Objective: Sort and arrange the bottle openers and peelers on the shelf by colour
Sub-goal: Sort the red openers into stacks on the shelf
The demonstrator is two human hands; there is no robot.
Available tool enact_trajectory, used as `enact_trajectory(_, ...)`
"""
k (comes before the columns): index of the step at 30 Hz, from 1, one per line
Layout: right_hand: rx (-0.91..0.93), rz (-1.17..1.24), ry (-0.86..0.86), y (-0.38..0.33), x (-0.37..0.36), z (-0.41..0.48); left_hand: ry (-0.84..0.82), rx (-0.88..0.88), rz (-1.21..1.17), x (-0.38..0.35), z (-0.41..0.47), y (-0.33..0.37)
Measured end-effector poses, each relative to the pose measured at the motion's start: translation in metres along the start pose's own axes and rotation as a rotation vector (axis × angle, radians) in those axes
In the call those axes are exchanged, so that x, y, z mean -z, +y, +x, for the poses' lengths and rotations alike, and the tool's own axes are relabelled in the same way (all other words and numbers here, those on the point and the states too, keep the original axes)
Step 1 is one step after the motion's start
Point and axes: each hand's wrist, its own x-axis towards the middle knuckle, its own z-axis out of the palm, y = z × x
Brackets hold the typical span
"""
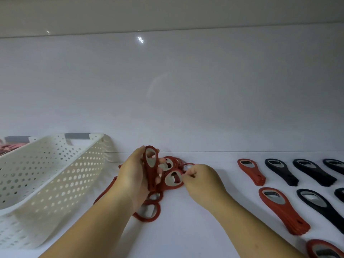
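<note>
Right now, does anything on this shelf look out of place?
Only the heap of red openers beneath the left hand and right hand, overlapping at random; red stacks and dark stacks on the right lie neatly.

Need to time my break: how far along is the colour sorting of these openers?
Done: red stacks and black stacks lie in rows on the right. In hand: the left hand holds a red bundle upright; the right hand pinches a single red opener from the loose red pile. Left: that pile under the hands. The white basket hides its contents.
</note>
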Motion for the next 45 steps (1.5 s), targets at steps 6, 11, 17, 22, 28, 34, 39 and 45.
enact_trajectory(6,-0.144,0.495,0.067,-0.002,0.017,0.001,0.164,-0.065,0.175,0.005,0.006,0.004)
enact_trajectory(11,-0.119,0.797,0.028,-0.008,0.019,-0.005,-0.075,0.04,0.435,0.002,-0.004,-0.004)
enact_trajectory(17,-0.07,0.816,-0.028,-0.009,0.017,-0.008,-0.291,0.08,0.428,-0.002,-0.018,-0.003)
enact_trajectory(22,0.06,-0.17,0.119,0.016,0.017,0.003,-0.116,0.145,0.139,0.001,-0.01,-0.001)
enact_trajectory(28,0.089,-0.327,0.025,0.019,0.016,0.004,-0.094,0.177,0.148,0.002,-0.01,-0.002)
enact_trajectory(34,0.152,-0.301,0.062,0.019,0.017,0.005,-0.124,0.194,0.15,0.001,-0.009,-0.005)
enact_trajectory(39,0.11,-0.061,0.244,0.016,0.023,0.007,-0.123,0.185,0.125,0.001,-0.009,-0.004)
enact_trajectory(45,-0.015,0.298,0.349,0.018,0.031,0.014,-0.136,0.195,0.143,-0.001,-0.011,-0.002)
